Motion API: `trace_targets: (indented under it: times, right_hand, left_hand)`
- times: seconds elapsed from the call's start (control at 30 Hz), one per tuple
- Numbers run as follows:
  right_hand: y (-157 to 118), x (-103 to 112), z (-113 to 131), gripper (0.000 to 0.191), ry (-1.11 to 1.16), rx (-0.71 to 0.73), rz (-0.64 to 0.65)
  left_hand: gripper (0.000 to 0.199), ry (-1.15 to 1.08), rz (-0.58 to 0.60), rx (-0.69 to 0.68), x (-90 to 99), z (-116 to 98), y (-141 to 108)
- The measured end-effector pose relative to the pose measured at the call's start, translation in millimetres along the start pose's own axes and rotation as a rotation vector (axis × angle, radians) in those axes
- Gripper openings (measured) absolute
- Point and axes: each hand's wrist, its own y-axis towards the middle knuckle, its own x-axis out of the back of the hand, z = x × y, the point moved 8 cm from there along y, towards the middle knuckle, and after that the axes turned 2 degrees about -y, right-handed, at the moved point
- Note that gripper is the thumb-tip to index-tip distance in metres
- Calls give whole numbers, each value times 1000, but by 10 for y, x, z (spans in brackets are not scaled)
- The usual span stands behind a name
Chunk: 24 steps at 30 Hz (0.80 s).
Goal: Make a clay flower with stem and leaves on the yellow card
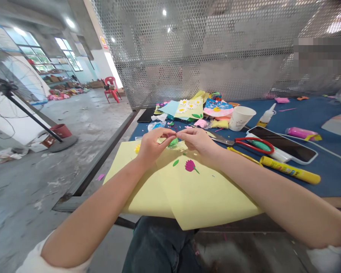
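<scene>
My left hand (155,146) and my right hand (198,143) meet fingertip to fingertip above the far part of a pale yellow paper sheet (153,199). Both are closed in a pinch, and whatever sits between the fingertips is too small to make out. Nearer to me on the sheet lies a magenta tulip-like flower (190,165) with a green stem. A separate green leaf (175,163) is left of it. Partly hidden behind my fingers is a bright green lump (173,142), and a yellow lump (137,148) shows beside my left hand.
Right of my hands lie red-handled scissors (254,139), a yellow glue tube (291,170) and a phone (284,144). A paper cup (241,118), a glue bottle (266,115) and daisy-decorated cards (189,108) stand farther back. Behind rises a perforated metal panel (216,49).
</scene>
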Motion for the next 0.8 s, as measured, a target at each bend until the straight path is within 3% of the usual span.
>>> trace_targets:
  times: [0.37,0.47,0.57,0.7,0.8]
  right_hand:
    - [84,43,-70,24,81,-64,77]
    - [81,39,-40,29,0,-59,71]
    - [68,65,21,21,-197,16,57]
    - [-39,-27,-2,10,-262,48,165]
    - [-139,-104,-71,18,-260,3,256]
  left_hand:
    - [26,112,53,65,34,129,23]
    - [26,109,74,76,12,140,26]
    - [25,124,130,44,-29,111,31]
    - [26,173,128,36,-29,119,40]
    - [26,194,88,49,-6,146,39]
